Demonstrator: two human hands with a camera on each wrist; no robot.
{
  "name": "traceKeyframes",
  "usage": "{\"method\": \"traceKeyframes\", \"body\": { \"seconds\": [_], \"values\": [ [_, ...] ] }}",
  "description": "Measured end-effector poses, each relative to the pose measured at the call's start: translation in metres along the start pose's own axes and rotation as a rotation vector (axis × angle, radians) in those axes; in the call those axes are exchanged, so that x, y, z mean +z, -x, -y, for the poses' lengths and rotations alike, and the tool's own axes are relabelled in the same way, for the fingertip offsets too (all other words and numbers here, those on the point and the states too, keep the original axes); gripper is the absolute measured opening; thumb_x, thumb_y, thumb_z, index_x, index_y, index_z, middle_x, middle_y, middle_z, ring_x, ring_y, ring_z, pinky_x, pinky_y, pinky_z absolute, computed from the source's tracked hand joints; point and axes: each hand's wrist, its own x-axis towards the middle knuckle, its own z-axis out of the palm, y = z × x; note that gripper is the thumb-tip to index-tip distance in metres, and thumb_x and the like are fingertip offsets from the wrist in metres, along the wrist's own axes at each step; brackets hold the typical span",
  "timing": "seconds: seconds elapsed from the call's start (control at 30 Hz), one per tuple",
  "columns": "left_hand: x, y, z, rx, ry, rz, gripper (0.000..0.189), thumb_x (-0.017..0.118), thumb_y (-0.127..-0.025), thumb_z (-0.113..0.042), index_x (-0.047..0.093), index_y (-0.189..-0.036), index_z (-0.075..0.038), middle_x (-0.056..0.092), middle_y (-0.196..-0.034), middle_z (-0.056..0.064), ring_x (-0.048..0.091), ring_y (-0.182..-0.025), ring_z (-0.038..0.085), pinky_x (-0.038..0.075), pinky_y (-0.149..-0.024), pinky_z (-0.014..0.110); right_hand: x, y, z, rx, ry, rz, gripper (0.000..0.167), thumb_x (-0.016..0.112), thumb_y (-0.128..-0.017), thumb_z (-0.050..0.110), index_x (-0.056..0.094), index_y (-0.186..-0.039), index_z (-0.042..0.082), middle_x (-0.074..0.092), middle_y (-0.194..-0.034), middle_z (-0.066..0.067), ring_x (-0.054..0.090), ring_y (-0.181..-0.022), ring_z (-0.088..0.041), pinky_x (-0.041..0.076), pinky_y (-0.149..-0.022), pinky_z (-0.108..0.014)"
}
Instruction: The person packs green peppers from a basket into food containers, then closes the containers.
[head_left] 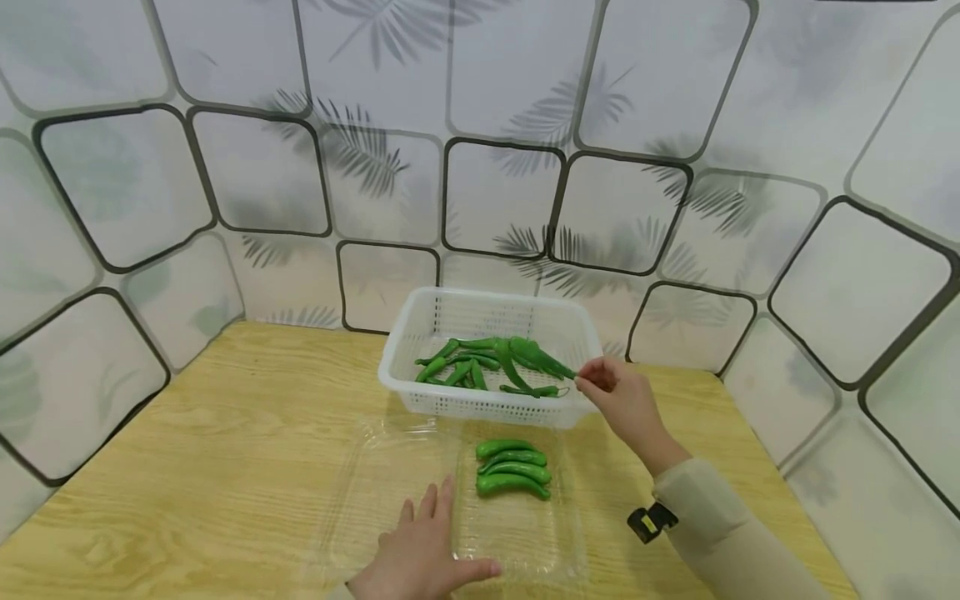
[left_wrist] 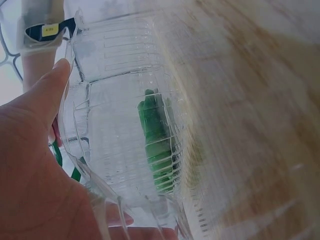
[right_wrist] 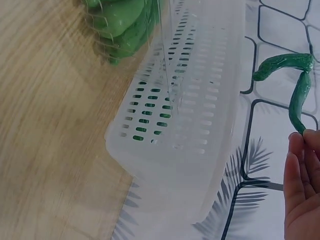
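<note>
Right grip [head_left: 622,400] pinches a slender green pepper [right_wrist: 300,95] over the white plastic basket [head_left: 480,406]; before it, left grip [head_left: 422,546] splays released.

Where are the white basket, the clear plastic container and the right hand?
White basket [head_left: 457,405], head view: its front wall.
Clear plastic container [head_left: 375,492], head view: bare floor of its left half.
Right hand [head_left: 627,408], head view: middle of the hand.

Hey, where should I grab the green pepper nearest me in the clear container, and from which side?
Probably pinch the nearest pepper by its right end, coming from above. It lies sideways in the clear container, and that end curves toward you, away from the next pepper, which should leave finger room; its left part sits close to that neighbour.
</note>
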Motion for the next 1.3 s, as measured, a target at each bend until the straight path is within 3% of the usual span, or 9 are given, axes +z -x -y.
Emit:
{"method": "traceKeyframes", "body": {
  "seconds": [0.37, 0.53, 0.83, 1.3],
  "values": [
    [0.0, 0.0, 0.0, -0.003, 0.003, 0.009, 0.119, 0.058, -0.064, -0.079, 0.023, -0.146, 0.0, 0.033, -0.142, 0.027, 0.03, -0.122, 0.058, 0.033, -0.073, 0.075, -0.003, 0.019, -0.002, -0.029, -0.029, 0.038, 0.007, 0.068, -0.084, 0.004, 0.063, -0.089, 0.004, 0.067, -0.081, -0.004, 0.061, -0.069, -0.012, 0.049, -0.06, -0.024],
    [0.0, 0.002, 0.0, 0.009, -0.007, -0.016, 0.119, 0.057, -0.064, -0.079, 0.023, -0.146, 0.0, 0.033, -0.142, 0.027, 0.03, -0.122, 0.058, 0.034, -0.074, 0.075, -0.003, 0.027, -0.005, -0.03, -0.046, 0.071, 0.007, 0.069, -0.084, 0.005, 0.063, -0.089, 0.005, 0.067, -0.082, -0.004, 0.062, -0.071, -0.016, 0.05, -0.061, -0.024],
    [-0.002, 0.002, -0.002, -0.003, -0.01, 0.001, 0.119, 0.058, -0.065, -0.079, 0.022, -0.146, 0.0, 0.033, -0.143, 0.026, 0.031, -0.122, 0.057, 0.034, -0.074, 0.074, -0.003, 0.04, -0.006, -0.043, -0.03, 0.144, 0.009, 0.068, -0.084, 0.003, 0.064, -0.087, 0.01, 0.065, -0.08, 0.002, 0.062, -0.07, -0.014, 0.051, -0.061, -0.025],
    [-0.004, 0.004, -0.004, 0.002, -0.017, 0.001, 0.118, 0.058, -0.065, -0.079, 0.023, -0.146, 0.001, 0.034, -0.142, 0.027, 0.031, -0.121, 0.058, 0.033, -0.075, 0.074, -0.004, 0.057, -0.006, -0.051, -0.021, 0.236, 0.009, 0.068, -0.084, 0.004, 0.063, -0.087, 0.011, 0.066, -0.082, -0.002, 0.064, -0.074, -0.014, 0.052, -0.064, -0.025]
  ]
}}
